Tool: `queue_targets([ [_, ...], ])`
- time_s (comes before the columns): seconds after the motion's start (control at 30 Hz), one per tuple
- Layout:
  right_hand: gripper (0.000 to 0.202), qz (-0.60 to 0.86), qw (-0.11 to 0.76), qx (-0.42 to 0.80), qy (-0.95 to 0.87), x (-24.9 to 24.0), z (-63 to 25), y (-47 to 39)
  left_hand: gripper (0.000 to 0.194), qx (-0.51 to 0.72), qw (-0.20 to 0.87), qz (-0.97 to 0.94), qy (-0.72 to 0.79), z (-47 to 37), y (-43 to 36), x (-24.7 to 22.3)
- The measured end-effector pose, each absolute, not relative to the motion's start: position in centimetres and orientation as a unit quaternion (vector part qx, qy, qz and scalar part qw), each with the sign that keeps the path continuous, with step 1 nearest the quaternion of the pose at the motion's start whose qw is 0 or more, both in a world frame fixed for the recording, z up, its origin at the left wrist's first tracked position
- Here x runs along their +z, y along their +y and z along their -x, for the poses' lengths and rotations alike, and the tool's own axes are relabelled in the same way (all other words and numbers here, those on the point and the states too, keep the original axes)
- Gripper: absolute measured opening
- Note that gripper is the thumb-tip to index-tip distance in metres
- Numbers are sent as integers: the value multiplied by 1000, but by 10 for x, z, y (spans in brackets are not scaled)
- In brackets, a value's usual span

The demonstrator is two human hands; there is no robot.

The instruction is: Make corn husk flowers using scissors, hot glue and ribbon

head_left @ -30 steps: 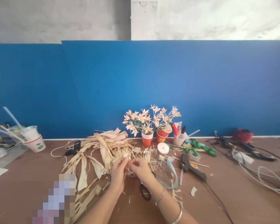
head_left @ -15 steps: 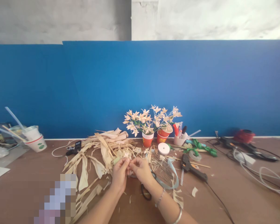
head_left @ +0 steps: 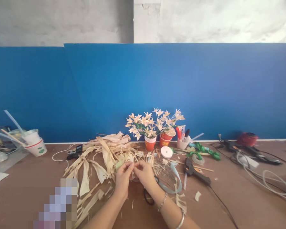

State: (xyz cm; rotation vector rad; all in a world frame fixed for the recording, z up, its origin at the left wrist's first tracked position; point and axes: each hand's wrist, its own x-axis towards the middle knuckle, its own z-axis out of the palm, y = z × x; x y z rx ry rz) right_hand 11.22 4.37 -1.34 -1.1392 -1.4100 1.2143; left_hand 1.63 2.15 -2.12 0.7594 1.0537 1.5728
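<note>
My left hand (head_left: 124,178) is closed in a pinch, thumb against forefinger, at a small pale husk flower (head_left: 131,158) just above the fingertips. My right hand (head_left: 144,173) meets it, fingers also pinched; what they grip at the flower's base is hidden. Dried corn husks (head_left: 107,152) lie spread left of and behind the hands. Under the right wrist are dark-handled scissors (head_left: 148,197), partly covered. Beyond the hands, several finished husk flowers (head_left: 146,121) stand in a red-and-white paper cup (head_left: 150,143) and in stacked red cups (head_left: 165,139).
On the right lie a black glue gun (head_left: 197,172) with its cord, a pale blue ribbon (head_left: 178,178), green ribbon (head_left: 202,151) and a white roll (head_left: 166,152). A cup of tools (head_left: 182,143) stands behind. At far left is a white cup (head_left: 37,148). A blue partition (head_left: 143,89) bounds the back.
My fingertips have drawn slightly closer together around the small flower, which shifted a little to the right. The rest of the table stays as it was; the view moved slightly.
</note>
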Motion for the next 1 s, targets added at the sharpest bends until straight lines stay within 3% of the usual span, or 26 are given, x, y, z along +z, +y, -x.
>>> queue_targets([
  [0.2,19,458,385,539,-593,-6,-118,44,31,650,520,-317,454,-15,22,-14],
  [0.47,24,464,414,540,-567,-3,-117,44,27,646,448,-396,475,-15,21,-14],
  [0.77,8,491,384,410,-666,8,-129,46,23,638,392,-460,478,-13,22,-17],
  [1.0,22,398,398,579,-589,33,-146,47,31,564,541,-425,456,-20,18,-17],
])
